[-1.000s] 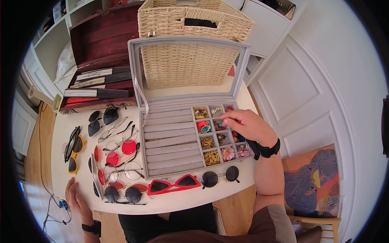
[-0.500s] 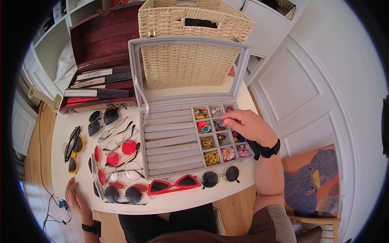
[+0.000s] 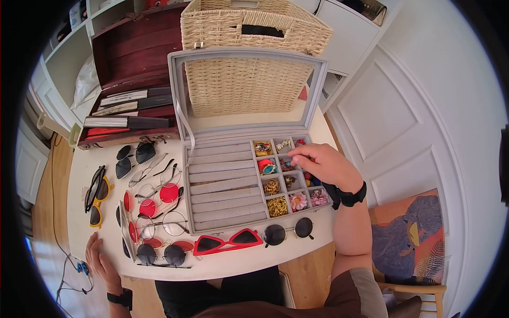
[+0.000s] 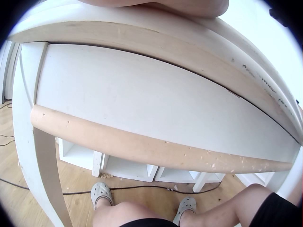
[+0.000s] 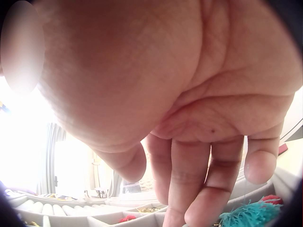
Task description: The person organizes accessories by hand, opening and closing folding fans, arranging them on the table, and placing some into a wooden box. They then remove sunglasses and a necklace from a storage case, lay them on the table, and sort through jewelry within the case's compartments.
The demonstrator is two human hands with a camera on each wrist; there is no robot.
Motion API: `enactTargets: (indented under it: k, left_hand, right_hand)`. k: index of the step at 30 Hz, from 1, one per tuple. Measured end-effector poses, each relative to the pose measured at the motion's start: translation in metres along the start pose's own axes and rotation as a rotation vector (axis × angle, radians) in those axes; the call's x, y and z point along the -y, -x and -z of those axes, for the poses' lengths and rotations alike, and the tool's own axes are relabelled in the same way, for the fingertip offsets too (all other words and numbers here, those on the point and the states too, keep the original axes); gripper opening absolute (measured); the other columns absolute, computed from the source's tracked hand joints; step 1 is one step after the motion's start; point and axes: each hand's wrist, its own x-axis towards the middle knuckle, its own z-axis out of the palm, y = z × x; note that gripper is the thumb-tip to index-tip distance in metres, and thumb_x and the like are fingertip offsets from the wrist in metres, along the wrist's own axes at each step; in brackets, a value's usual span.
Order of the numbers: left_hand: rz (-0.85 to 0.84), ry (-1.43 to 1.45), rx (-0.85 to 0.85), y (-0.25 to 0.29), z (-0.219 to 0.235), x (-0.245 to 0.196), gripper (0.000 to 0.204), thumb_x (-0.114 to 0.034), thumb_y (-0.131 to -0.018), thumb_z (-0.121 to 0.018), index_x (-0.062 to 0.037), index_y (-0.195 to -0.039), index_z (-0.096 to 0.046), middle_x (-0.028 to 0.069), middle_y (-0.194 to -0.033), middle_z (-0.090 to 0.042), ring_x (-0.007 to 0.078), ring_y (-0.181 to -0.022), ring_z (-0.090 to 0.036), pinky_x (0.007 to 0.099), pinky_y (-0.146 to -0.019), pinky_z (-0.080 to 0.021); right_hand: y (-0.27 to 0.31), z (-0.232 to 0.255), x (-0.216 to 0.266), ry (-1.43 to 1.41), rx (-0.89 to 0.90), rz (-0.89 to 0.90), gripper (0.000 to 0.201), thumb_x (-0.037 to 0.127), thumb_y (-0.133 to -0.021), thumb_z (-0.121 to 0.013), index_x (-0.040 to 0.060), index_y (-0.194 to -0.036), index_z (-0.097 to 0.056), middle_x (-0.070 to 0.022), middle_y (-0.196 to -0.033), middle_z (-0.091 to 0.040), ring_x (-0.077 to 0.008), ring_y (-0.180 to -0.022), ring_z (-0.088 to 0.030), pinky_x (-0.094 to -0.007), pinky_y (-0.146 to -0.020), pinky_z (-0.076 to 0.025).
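Note:
A grey jewelry box (image 3: pixel 225 230) stands open on the white table (image 3: pixel 297 254), its windowed lid (image 3: pixel 175 85) raised. My right hand (image 3: pixel 331 165) hovers over the compartments on the box's right side, fingers loosely bent and pointing down. In the right wrist view those fingers (image 5: pixel 182 175) hang above the dividers with nothing held, beside a teal tassel (image 5: pixel 251 215). Gold chains (image 3: pixel 277 206), pink flower pieces (image 3: pixel 298 200) and a turquoise-and-gold piece (image 3: pixel 269 167) fill compartments nearby. My left hand (image 3: pixel 101 262) rests at the table's front left edge, holding nothing.
Left of the box lie several glasses, including yellow sunglasses (image 3: pixel 95 216). Red sunglasses (image 3: pixel 228 242) and round dark sunglasses (image 3: pixel 274 235) lie along its front. Behind stand an open dark red case (image 3: pixel 132 140) and a woven basket (image 3: pixel 212 32).

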Motion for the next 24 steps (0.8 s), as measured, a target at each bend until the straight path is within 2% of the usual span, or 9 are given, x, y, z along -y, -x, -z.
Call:
enactTargets:
  k: [14,24]
  left_hand:
    - [-0.003,-0.018,0.000,-0.0010,0.0015,-0.0040,0.038,-0.022,-0.096,-0.039,-0.0022,-0.116,-0.063,0.0156,-0.136,-0.062,0.0349,-0.126,-0.054,0.0452,-0.109,-0.037]
    - [-0.003,-0.005,-0.015,-0.0001,-0.0006,-0.0013,0.037,-0.022,-0.096,-0.039,-0.0019,-0.114,-0.064,0.0164,-0.135,-0.063,0.0355,-0.126,-0.055,0.0457,-0.109,-0.038]
  right_hand:
    - [0.0001,0.0007,0.0021,-0.005,0.006,-0.018,0.030,0.025,-0.099,-0.057,0.0044,-0.116,-0.070,-0.0135,-0.092,-0.074,-0.0298,-0.078,-0.069,-0.0366,-0.074,-0.053]
    - [-0.0003,-0.0007,-0.0012,-0.009,-0.009,0.006,0.029,0.026,-0.099,-0.058,0.0054,-0.116,-0.071,-0.0140,-0.088,-0.074,-0.0287,-0.072,-0.068,-0.0365,-0.070,-0.053]
